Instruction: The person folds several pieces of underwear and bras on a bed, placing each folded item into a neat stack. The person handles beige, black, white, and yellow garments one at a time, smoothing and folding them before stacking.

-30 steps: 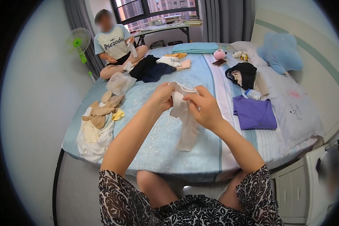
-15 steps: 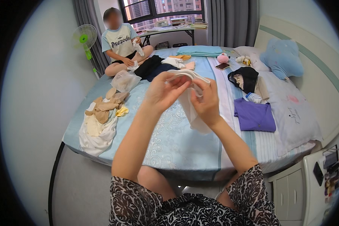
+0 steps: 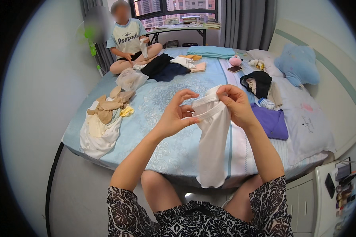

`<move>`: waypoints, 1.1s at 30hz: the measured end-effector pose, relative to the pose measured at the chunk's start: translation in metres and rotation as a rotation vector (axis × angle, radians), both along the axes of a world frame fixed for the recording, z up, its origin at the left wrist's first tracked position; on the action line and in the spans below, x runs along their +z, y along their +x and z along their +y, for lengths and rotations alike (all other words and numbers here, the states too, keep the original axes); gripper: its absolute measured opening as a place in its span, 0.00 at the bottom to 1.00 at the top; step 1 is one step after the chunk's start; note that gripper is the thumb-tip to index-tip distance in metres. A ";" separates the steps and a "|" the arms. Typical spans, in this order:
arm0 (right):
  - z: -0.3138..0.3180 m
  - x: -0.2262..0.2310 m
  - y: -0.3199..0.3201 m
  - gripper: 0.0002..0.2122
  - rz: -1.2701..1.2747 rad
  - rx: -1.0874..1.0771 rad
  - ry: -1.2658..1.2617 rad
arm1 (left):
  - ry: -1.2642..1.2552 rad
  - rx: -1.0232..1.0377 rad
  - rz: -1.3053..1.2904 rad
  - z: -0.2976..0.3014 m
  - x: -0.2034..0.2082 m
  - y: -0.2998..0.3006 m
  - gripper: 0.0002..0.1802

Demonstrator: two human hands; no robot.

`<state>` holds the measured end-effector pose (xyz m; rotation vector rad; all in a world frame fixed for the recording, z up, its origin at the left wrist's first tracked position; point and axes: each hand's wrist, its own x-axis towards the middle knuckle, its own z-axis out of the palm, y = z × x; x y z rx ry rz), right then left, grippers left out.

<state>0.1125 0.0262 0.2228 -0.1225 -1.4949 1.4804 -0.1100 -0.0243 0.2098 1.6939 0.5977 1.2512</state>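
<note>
Head view. A bed [image 3: 158, 144] carries scattered clothing around the held piece, a white garment [image 3: 213, 142], which is suspended above the bed and hangs down across its near edge. To the left lies a heap of tan, cream and white clothes [image 3: 105, 110], with a crumpled plastic bag [image 3: 131, 80] just beyond; dark clothes [image 3: 162, 68] lie near the bag, close to a seated person [image 3: 127, 44]. To the right are a folded purple garment [image 3: 274, 121], its left part hidden behind the right wrist, a small striped bundle [image 3: 266, 103] and a black item [image 3: 260, 83]. Farther off, a counter [image 3: 174, 28] bears books and papers beneath the window.

Right hand [image 3: 236, 103]: fingers pinching the garment's upper edge. Left hand [image 3: 178, 114]: fingers parted and curved, released, beside the opposite edge; whether the thumb touches it cannot be told.

The white cloth is thin, soft and long, with a ribbed-looking band at the top and a wavy lower hem. The bedcover is pale blue with scrolled motifs; the bag is translucent and creased; the cushion [image 3: 296, 65] is blue, plump and lobed.
</note>
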 end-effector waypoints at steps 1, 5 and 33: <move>0.002 0.001 0.002 0.07 0.014 -0.007 -0.025 | 0.109 0.017 -0.034 0.000 -0.005 0.002 0.36; -0.004 0.013 0.007 0.06 0.043 0.044 -0.071 | 0.420 0.162 0.037 -0.004 -0.020 0.013 0.23; -0.013 0.052 0.041 0.13 -0.664 -0.326 0.541 | 0.546 0.305 0.908 -0.034 0.099 -0.023 0.15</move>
